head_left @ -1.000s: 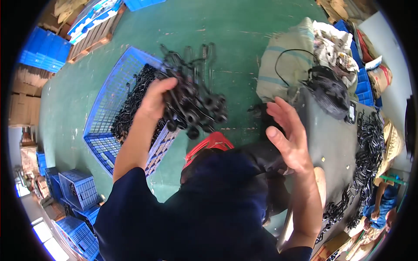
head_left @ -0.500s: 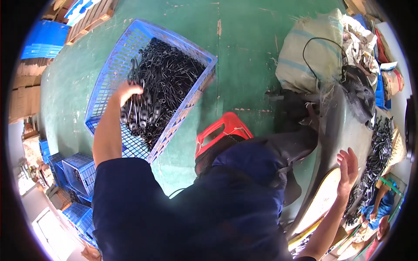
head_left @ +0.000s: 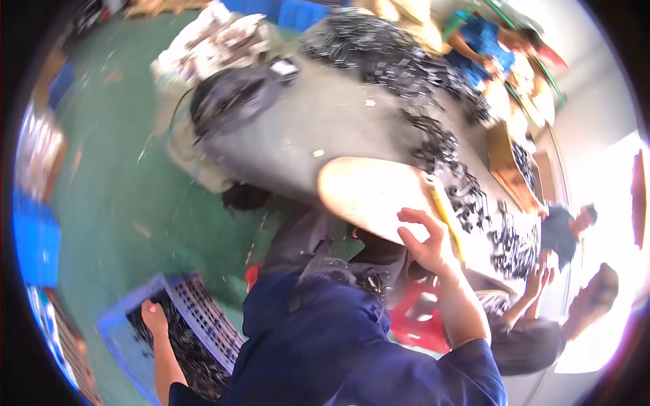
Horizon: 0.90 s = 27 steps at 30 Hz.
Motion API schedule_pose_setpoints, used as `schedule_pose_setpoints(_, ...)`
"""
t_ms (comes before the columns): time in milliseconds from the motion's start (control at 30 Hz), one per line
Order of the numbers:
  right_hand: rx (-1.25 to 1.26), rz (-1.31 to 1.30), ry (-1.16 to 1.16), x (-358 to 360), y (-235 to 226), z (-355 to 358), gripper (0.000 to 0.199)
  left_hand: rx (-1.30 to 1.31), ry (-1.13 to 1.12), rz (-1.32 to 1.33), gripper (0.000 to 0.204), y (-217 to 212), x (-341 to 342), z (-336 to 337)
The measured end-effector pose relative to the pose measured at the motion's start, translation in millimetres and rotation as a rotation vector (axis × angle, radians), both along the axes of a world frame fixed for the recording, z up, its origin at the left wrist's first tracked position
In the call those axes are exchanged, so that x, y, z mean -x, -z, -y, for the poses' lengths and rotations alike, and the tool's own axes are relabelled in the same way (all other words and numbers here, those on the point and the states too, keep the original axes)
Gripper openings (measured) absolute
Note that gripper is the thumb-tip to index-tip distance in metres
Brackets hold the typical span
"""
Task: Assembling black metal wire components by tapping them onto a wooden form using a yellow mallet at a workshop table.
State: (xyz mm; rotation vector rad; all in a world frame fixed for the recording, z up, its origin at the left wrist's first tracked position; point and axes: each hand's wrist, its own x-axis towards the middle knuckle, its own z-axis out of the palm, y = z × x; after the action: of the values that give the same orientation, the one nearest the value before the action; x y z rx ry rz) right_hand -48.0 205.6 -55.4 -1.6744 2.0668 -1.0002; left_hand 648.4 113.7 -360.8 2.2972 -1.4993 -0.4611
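My left hand (head_left: 154, 317) is over the blue plastic crate (head_left: 203, 308) on the floor at the lower left. Its fingers look curled and are partly hidden, so what they hold, if anything, does not show. Thin black parts (head_left: 193, 358) fill much of the crate; blur hides their exact kind. On the right, my right hand (head_left: 428, 242) is raised at the edge of a pale oval board (head_left: 362, 193) on the grey table. Its thumb and fingers are spread with nothing between them. Beside it, a yellow strip (head_left: 447, 220) runs along the board's right end.
Heaps of black parts (head_left: 379, 57) spread along the grey table (head_left: 271, 159). A dark bag (head_left: 237, 101) lies on its left part, near a pale sack (head_left: 210, 40). A red stool (head_left: 414, 314) stands beside me. Co-workers (head_left: 535, 338) sit at the right and far side.
My view has swung to the right, bringing the table and co-workers toward the middle. The crate and left hand now appear lower left. My right hand now appears at the oval board.
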Motion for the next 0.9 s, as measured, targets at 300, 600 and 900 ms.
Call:
schedule_pose_setpoints(300,0.121,-0.173,0.710,96,39,-130,0.045,0.221,0.889,-0.761,0.024,-257,421,160)
schedule_pose_setpoints(600,-0.089,-0.262,0.656,120,31,-133,0.047,-0.121,1.829,-0.881,0.030,-318,817,36)
schedule_pose_setpoints(900,0.031,1.217,0.557,77,38,-167,0.046,-0.557,1.373,-0.444,0.046,-274,989,2)
